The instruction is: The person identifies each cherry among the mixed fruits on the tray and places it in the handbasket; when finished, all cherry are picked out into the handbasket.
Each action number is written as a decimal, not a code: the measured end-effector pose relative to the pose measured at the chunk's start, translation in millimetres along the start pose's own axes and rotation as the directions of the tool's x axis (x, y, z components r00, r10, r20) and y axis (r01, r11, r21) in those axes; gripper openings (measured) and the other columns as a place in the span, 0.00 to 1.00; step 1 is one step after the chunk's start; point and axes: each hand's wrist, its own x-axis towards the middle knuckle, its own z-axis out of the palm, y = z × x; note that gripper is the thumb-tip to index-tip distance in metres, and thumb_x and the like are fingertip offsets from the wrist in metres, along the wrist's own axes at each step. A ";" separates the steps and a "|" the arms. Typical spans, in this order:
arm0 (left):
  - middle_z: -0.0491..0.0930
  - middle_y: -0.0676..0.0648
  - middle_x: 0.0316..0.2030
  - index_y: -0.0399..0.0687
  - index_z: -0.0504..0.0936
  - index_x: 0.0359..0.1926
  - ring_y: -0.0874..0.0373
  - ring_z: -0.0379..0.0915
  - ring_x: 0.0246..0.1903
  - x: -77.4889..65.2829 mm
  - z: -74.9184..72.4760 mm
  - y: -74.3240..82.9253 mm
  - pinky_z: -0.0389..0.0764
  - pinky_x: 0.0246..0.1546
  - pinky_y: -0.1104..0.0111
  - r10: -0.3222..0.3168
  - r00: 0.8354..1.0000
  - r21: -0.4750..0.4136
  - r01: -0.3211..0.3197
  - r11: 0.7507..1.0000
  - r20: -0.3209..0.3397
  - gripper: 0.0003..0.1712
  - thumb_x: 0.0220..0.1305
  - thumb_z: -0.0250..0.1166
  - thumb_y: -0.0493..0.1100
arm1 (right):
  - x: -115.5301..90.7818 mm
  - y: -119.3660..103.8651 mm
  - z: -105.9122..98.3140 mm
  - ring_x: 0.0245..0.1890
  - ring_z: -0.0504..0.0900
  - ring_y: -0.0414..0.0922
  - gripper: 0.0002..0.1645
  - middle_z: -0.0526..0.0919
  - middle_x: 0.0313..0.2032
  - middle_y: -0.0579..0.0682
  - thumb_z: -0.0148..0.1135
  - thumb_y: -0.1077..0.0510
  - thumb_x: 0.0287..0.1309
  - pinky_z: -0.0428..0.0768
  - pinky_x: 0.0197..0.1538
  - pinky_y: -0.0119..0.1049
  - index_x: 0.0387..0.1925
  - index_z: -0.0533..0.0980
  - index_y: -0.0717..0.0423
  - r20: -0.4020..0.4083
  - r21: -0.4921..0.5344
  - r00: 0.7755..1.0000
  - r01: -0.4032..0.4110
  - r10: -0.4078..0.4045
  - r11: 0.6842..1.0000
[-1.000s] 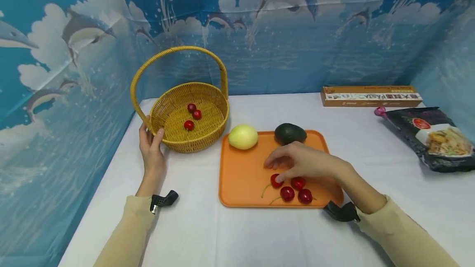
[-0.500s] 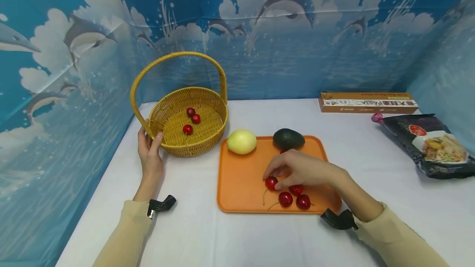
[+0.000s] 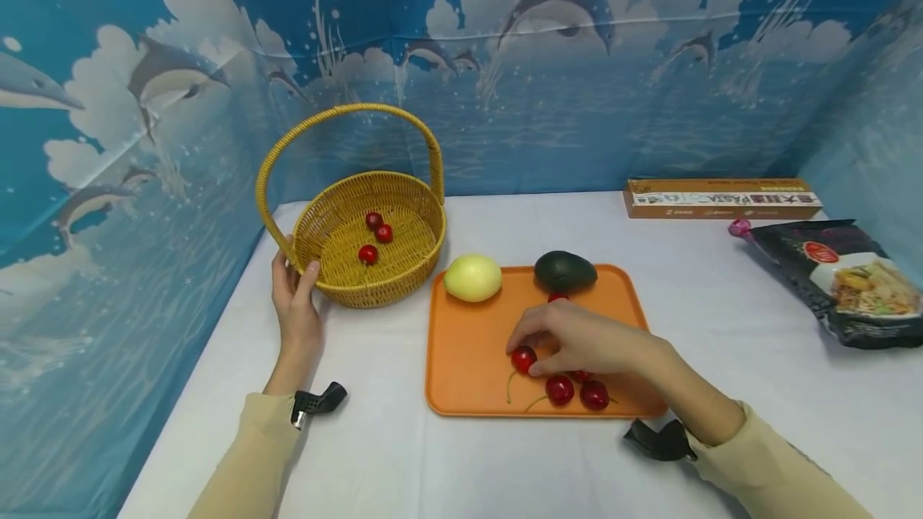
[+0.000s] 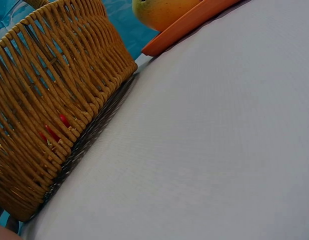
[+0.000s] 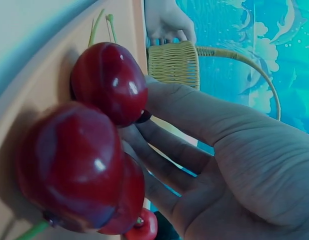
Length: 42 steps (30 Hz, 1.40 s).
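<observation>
Red cherry (image 3: 523, 360) pinched by fingers of right hand (image 3: 577, 336) over orange tray (image 3: 461, 371); left hand (image 3: 295, 315) has fingers clamped on basket (image 3: 385, 293) side (three cherries (image 3: 384, 234) inside).

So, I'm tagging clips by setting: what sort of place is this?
Probably a staged tabletop set: a dolphin-print backdrop lines the back and sides of a white-covered table, which holds a basket and an orange tray.
</observation>
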 end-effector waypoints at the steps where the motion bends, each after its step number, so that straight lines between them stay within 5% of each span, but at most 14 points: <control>1: 0.64 0.45 0.77 0.56 0.61 0.80 0.49 0.59 0.77 -0.1 0.2 -0.2 0.65 0.69 0.72 0.001 1.000 0.000 -0.001 1.000 0.002 0.36 0.76 0.59 0.39 | 0.0 0.1 0.4 0.50 0.82 0.36 0.18 0.86 0.48 0.33 0.78 0.53 0.61 0.82 0.59 0.44 0.52 0.85 0.40 -0.003 0.002 1.000 0.000 0.000 1.000; 10: 0.63 0.44 0.78 0.55 0.60 0.81 0.48 0.59 0.77 0.1 1.1 -0.3 0.65 0.68 0.73 -0.001 1.000 0.006 0.001 1.000 0.003 0.36 0.76 0.59 0.39 | 3.8 1.8 -5.0 0.46 0.85 0.36 0.19 0.87 0.48 0.33 0.77 0.53 0.61 0.84 0.55 0.38 0.53 0.85 0.42 -0.102 0.083 0.995 0.025 -0.017 0.996; 19: 0.64 0.46 0.77 0.57 0.62 0.80 0.50 0.59 0.77 -4.4 -0.2 0.3 0.67 0.68 0.74 0.006 1.000 0.019 -0.005 1.000 -0.005 0.36 0.76 0.60 0.40 | 17.0 -16.0 -35.5 0.44 0.88 0.38 0.19 0.86 0.48 0.38 0.76 0.55 0.63 0.87 0.51 0.45 0.55 0.85 0.46 -0.217 0.062 0.975 0.068 -0.054 0.996; 31: 0.64 0.45 0.78 0.55 0.61 0.80 0.49 0.58 0.78 -3.7 7.7 -4.1 0.65 0.70 0.72 -0.003 1.000 0.007 0.003 1.000 0.013 0.36 0.76 0.59 0.42 | 72.1 -33.4 -57.3 0.46 0.87 0.43 0.17 0.88 0.45 0.47 0.75 0.60 0.63 0.87 0.51 0.39 0.53 0.85 0.55 -0.289 0.018 0.955 0.067 -0.059 0.998; 42: 0.65 0.41 0.75 0.51 0.63 0.79 0.48 0.60 0.76 -1.0 4.9 1.8 0.65 0.68 0.73 0.033 0.999 -0.027 -0.033 0.999 -0.010 0.35 0.74 0.61 0.40 | 126.3 -49.7 -49.5 0.43 0.85 0.41 0.15 0.88 0.42 0.47 0.73 0.57 0.65 0.85 0.46 0.30 0.52 0.85 0.56 -0.460 0.046 0.887 0.063 -0.035 0.997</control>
